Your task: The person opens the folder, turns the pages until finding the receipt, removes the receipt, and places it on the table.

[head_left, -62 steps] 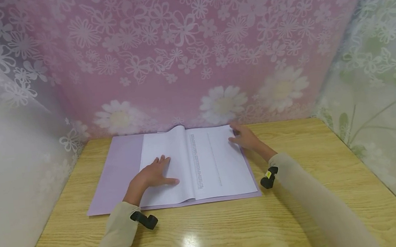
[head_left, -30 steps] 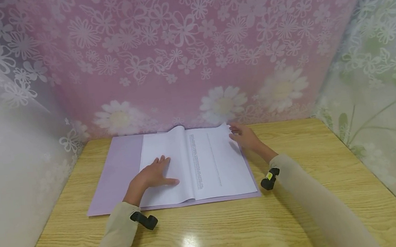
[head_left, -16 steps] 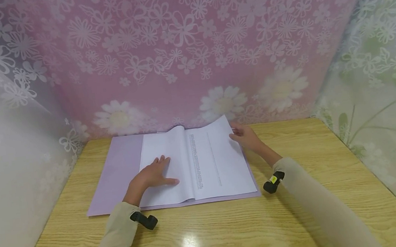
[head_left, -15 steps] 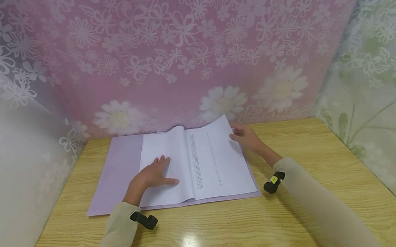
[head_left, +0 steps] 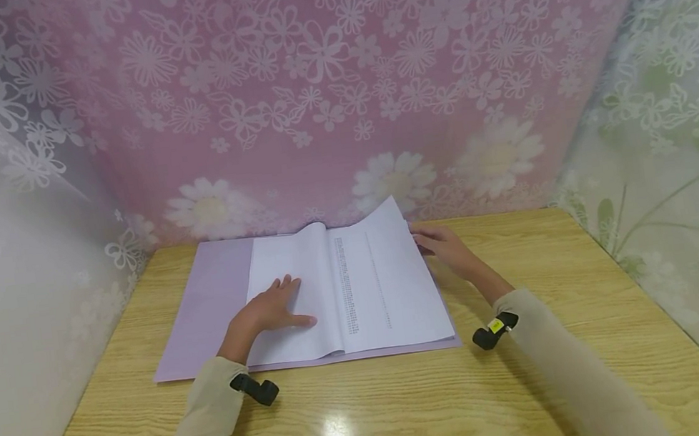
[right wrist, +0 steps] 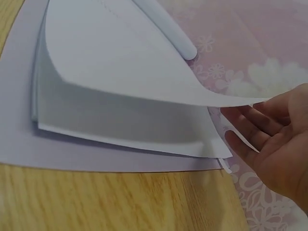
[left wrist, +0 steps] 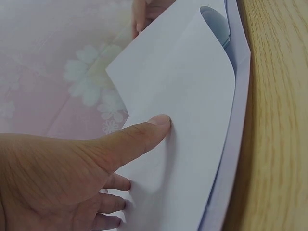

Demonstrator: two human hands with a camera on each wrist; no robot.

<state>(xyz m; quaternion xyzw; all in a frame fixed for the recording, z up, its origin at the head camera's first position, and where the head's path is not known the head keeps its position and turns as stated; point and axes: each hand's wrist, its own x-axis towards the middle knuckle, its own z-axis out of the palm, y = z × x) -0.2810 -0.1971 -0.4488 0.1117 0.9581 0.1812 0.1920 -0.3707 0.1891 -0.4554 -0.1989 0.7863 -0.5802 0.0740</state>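
A document with a lilac cover (head_left: 215,291) lies spread out, its white sheets turned to both sides of a curved fold. Flat on the left-hand page (head_left: 303,266) rests my left hand (head_left: 269,308), fingers spread and thumb (left wrist: 144,137) extended across the paper. At the far right corner my right hand (head_left: 446,244) has its fingers under the top sheet (head_left: 388,271), which bears a column of small print. That sheet bows upward at the corner, apart from the pages (right wrist: 130,125) beneath. Its edge hides some of the right fingertips in the head view.
The document lies on a wood-grain table (head_left: 370,402), with its far edge close to a pink flowered backdrop (head_left: 336,104). Pale flowered panels rise at the left and right. Each wrist carries a small black camera (head_left: 255,389).
The top sheet's far right corner has risen from the stack. My right hand has shifted slightly right and toward me, its thumb now off the page. My left hand has stayed put.
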